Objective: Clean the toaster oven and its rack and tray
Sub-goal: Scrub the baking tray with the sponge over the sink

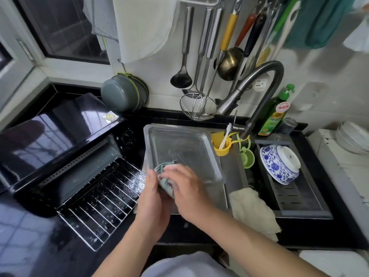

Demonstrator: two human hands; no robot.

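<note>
Both hands meet over the near rim of the tray (pixel 180 150): the right hand (pixel 186 188) has its fingers curled over a grey-green cloth (pixel 166 176), and the left hand (pixel 152 193) wraps its fingers around the same cloth from the other side; much of the cloth is hidden between the palms. The single metal tray lies tilted across the sink (pixel 235 172), wet and blurred by reflections. One wire rack (pixel 103 200) rests on the black counter to the left, its far edge at the mouth of the toaster oven (pixel 54 140). Behind the sink, a green bottle (pixel 274 112) carries a red label with Chinese characters, too small to read with confidence. One blue-and-white bowl (pixel 279 164) lies tipped in the drainer (pixel 295 198); one cream towel (pixel 252 206) is draped over the sink edge.
</note>
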